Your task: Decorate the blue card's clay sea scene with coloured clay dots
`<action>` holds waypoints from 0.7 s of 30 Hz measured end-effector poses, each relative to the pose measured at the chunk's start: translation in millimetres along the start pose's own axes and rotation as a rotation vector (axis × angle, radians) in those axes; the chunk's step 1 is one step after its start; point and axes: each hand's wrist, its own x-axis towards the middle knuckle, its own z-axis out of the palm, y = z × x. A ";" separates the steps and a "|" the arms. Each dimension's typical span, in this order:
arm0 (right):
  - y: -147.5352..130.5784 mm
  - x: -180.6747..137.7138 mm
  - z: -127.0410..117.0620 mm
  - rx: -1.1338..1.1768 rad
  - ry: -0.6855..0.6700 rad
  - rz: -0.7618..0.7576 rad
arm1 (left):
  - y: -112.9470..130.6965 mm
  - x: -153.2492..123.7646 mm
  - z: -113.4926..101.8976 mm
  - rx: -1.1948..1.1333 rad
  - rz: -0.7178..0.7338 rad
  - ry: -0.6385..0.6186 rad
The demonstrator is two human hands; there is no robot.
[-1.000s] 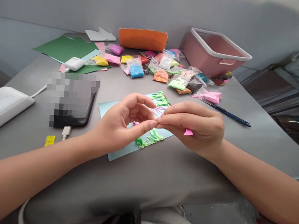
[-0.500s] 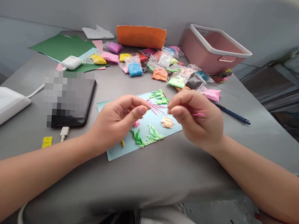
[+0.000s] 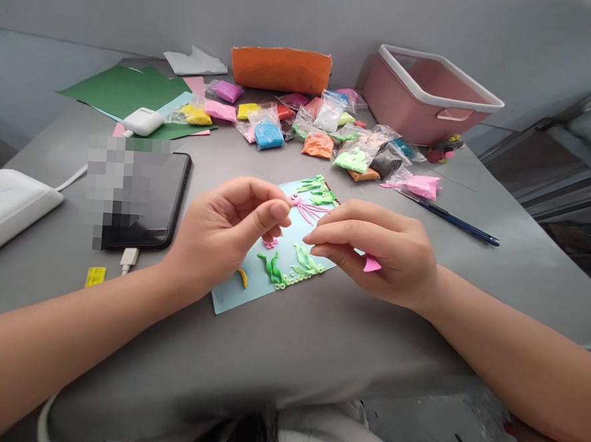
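Note:
A light blue card (image 3: pixel 231 297) lies on the grey table (image 3: pixel 288 340) in front of me, with green clay weeds, a pink clay squid (image 3: pixel 309 210) and a small yellow piece stuck on it. My left hand (image 3: pixel 224 233) hovers over the card's left half, thumb pressed to the fingers in a pinch; I cannot make out anything in it. My right hand (image 3: pixel 374 249) hovers over the card's right half, fingers closed, with a pink clay piece (image 3: pixel 371 264) showing under the palm.
Several small bags of coloured clay (image 3: pixel 321 132) lie beyond the card. A pink tub (image 3: pixel 427 102) and an orange pouch (image 3: pixel 281 69) stand at the back. A phone (image 3: pixel 144 202), a white power bank (image 3: pixel 6 210) and an earbud case (image 3: pixel 142 121) sit left; a blue pen (image 3: pixel 450 220) lies right.
The hands touched fingertips, drew apart and lifted, and now the right hand has come down over the card's right half. The pink piece under its palm shows again.

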 end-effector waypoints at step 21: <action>-10.2 -0.2 -1.3 -0.076 0.099 -0.012 | 10.2 -5.5 2.3 -0.232 -0.315 -0.284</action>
